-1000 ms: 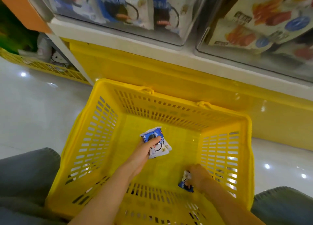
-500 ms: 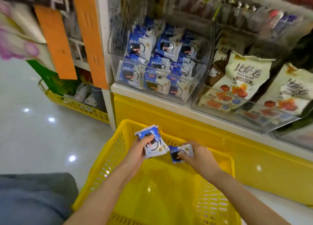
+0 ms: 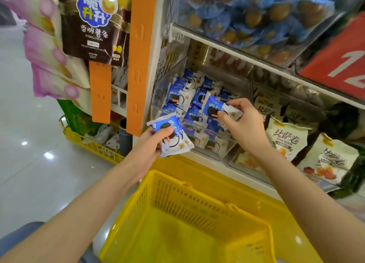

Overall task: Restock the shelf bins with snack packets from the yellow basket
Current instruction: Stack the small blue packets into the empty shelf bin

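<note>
Over the clear shelf bin (image 3: 223, 152), your right hand (image 3: 243, 128) pinched one blue packet (image 3: 214, 106); your left hand (image 3: 150, 144) gripped a second packet (image 3: 175, 138) just outside its front wall. Placing was the step in hand. Next, likely, both needed setting down among the stock inside.

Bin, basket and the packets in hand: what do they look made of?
Bin: clear rigid plastic, possibly acrylic; its contents show through the glossy front wall. Basket: yellow moulded plastic with slotted walls and a slight sheen. Packets: thin printed film, probably plastic, glossy, with crimped ends and creases.
</note>
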`<state>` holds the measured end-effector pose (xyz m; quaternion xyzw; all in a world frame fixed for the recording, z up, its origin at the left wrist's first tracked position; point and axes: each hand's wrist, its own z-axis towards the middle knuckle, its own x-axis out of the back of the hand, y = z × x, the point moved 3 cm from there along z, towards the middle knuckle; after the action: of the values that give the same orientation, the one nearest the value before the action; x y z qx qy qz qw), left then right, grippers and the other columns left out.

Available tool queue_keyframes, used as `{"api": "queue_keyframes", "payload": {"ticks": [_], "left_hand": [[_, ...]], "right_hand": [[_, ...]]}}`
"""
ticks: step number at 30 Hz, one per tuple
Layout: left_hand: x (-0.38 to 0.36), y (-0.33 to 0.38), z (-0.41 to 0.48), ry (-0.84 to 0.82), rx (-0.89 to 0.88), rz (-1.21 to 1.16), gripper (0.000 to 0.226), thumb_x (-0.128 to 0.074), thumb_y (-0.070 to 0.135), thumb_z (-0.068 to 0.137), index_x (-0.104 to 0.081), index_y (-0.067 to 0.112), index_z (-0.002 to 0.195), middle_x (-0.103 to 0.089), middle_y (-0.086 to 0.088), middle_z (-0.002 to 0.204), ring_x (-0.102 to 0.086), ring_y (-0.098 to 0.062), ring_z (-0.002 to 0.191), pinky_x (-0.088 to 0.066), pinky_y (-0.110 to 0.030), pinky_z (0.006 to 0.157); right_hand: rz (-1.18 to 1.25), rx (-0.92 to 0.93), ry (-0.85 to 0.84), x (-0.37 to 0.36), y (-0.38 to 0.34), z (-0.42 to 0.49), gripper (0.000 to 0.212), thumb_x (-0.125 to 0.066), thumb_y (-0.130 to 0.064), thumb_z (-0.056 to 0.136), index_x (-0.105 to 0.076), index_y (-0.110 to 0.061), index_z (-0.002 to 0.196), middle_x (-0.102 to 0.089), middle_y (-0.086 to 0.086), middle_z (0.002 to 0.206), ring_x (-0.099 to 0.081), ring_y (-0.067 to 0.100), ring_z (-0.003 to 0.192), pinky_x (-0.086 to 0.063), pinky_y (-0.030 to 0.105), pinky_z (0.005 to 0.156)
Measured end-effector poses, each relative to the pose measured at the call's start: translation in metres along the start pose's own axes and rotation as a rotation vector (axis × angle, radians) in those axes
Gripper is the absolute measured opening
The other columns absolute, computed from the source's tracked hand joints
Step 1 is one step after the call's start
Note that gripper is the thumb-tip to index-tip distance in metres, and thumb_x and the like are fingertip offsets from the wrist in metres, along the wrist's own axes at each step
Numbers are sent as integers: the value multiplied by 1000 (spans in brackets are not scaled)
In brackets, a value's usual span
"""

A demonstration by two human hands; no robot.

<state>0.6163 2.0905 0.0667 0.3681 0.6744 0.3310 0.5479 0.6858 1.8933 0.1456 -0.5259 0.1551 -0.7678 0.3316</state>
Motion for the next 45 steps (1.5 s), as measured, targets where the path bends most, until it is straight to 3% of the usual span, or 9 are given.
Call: {"api": "queue_keyframes", "payload": {"ticks": [10,15,17,20,23,31,36,40,45], "left_hand": [[2,10,24,-6,-4,-131,34,-61,19,82,-55,6,113,-68,-10,102,-66,-18,92,-52,-33,87],[2,12,30,-51,-26,-130,43,-64,21,73,-56,12,115,-69,-8,105,-69,-13,88,-58,-26,73],[3,14,33,-50,-33,-136,44,-63,17,77,-54,12,120,-67,-10,111,-68,-16,94,-56,-28,80],[1,16,33,-42,-59,-112,50,-65,15,76,-50,13,124,-66,-10,114,-67,-16,98,-54,-28,86],[-5,15,29,-47,-60,-82,58,-67,18,72,-48,12,127,-65,-10,115,-64,-17,104,-49,-32,94],[-19,22,19,-73,-92,15,65,-68,27,65,-48,19,126,-65,-7,113,-64,-15,104,-50,-37,94],[-38,33,26,-178,-64,-65,41,-55,21,89,-47,10,127,-63,-13,118,-62,-21,106,-49,-36,95],[-34,41,41,-1,-313,588,48,-48,34,94,-32,19,136,-47,2,132,-47,-12,118,-37,-30,100],[-20,27,51,15,-672,1488,35,-38,38,96,-47,22,127,-56,4,123,-45,-15,116,-24,-30,101]], "right_hand": [[-40,-319,-168,-74,32,81,34,-57,-23,93,-46,-11,122,-54,-1,93,-56,13,70,-35,13,41],[-336,-231,-117,-74,26,86,35,-54,-23,94,-48,-11,127,-44,15,134,-42,30,123,-36,29,100],[-167,-70,-73,-65,6,73,31,-51,-27,95,-52,-13,123,-51,8,125,-48,18,113,-39,19,94],[124,36,-398,-63,-27,42,28,-47,-41,93,-51,-29,119,-56,-16,110,-53,0,102,-41,10,82],[66,149,-629,-61,-45,13,66,-53,-62,74,-40,-32,131,-45,-30,117,-46,-10,112,-38,4,88],[63,140,-485,-39,-55,1,86,-62,-60,58,-39,-26,133,-44,-21,124,-40,-3,121,-39,21,99],[66,76,-440,-23,-46,17,67,-71,-48,72,-45,-27,131,-48,-21,118,-43,-7,112,-37,4,82],[8,-24,-304,-15,-28,45,66,-72,-43,75,-44,-24,132,-49,-11,122,-47,-10,94,-37,2,68],[-223,-24,-328,-36,-3,72,72,-70,-41,80,-36,-17,139,-46,4,141,-45,20,127,-38,30,98]]}}
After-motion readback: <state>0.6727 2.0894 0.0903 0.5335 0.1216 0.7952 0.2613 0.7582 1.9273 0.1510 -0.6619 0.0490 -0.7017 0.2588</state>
